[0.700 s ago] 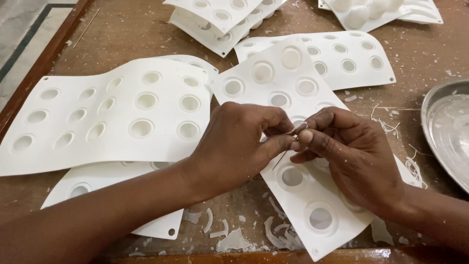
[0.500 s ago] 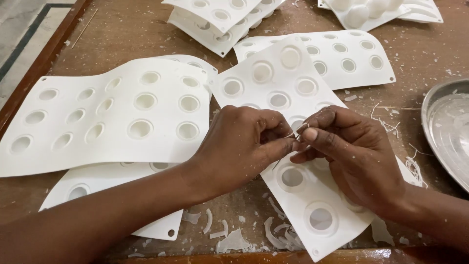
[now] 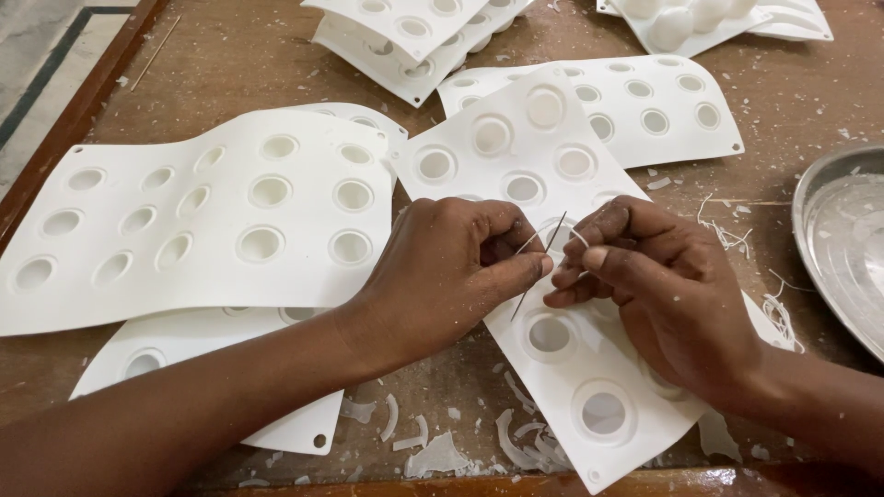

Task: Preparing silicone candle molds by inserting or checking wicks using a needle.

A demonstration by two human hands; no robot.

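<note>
Needle (image 3: 539, 267) now tilted upright — hands (image 3: 442, 276) pinching it over mould (image 3: 516, 166).

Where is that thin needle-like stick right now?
The thin dark stick is pinched between the left hand and right hand, mid-frame, above a white plastic mould sheet with round cavities.

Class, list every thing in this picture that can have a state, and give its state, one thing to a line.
Left hand: fingers pinched on a thin needle.
Right hand: fingertips pinched beside the needle, on a fine white strand.
Needle: tilted, held between both hands.
White mould sheet under the hands: flat, cavities up.
Large mould sheet to the left: wavy, cavities empty.
Metal plate: lying at the right edge.
White shavings: scattered on the table.
</note>
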